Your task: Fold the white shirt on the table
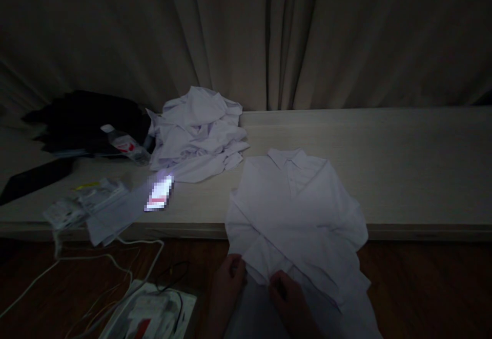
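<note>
White collared shirt, lower end hard to make out, left hand and right hand pinching its sleeve cuff, phone screen pixelated, black heap indistinct

One left hand, one right hand; two in all. One shirt, with one collar. One white pile; too tangled for a count by piece. One black pile; too dark for a count by layer. One bottle, with one cap. One phone. One dark slab. At least two clear packets, overlapping; exact number unclear. One yellow strip. At least one paper sheet. One box; several items inside, not separable by eye. Several white cables, crossing; at least one black cable. One table. One curtain run; panels uncountable.
</note>
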Demonstrator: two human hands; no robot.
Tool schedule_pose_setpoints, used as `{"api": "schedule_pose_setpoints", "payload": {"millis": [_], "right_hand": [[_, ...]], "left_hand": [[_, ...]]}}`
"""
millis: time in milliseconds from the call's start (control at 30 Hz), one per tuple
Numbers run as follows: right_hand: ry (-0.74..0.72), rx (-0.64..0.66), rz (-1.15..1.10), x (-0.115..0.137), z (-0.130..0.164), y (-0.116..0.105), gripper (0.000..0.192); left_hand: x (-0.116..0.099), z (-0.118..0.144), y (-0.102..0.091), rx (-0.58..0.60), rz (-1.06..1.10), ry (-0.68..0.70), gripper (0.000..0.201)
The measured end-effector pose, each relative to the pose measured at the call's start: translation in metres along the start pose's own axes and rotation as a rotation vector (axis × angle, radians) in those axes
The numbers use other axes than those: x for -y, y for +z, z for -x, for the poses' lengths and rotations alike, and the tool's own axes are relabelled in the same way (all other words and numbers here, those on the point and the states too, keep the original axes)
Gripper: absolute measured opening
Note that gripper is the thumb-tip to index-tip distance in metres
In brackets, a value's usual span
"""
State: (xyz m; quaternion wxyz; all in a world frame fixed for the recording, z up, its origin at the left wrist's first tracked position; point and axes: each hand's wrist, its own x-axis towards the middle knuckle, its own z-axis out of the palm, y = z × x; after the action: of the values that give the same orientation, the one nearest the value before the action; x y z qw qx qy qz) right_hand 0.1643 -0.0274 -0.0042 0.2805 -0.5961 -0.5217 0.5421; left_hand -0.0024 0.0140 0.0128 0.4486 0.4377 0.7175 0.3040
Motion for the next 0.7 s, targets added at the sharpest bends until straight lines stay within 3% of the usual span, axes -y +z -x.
{"api": "schedule_pose_setpoints", "payload": {"millis": [400,533,700], "right_hand": [[-0.046,-0.008,0.221,-0.002,0.002,0.005,0.01],[-0.031,-0.017,0.293,-0.001,0.002,0.005,0.01],[0.014,-0.044,0.365,0.009,-0.001,0.01,0.014]], "left_hand": [[-0.013,0.006,-0.004,0.074,-0.126,0.041,0.04],[-0.01,0.004,-0.004,0.032,-0.225,0.089,0.041],[-0.011,0.006,-0.002,0.069,-0.152,0.075,0.043]]}}
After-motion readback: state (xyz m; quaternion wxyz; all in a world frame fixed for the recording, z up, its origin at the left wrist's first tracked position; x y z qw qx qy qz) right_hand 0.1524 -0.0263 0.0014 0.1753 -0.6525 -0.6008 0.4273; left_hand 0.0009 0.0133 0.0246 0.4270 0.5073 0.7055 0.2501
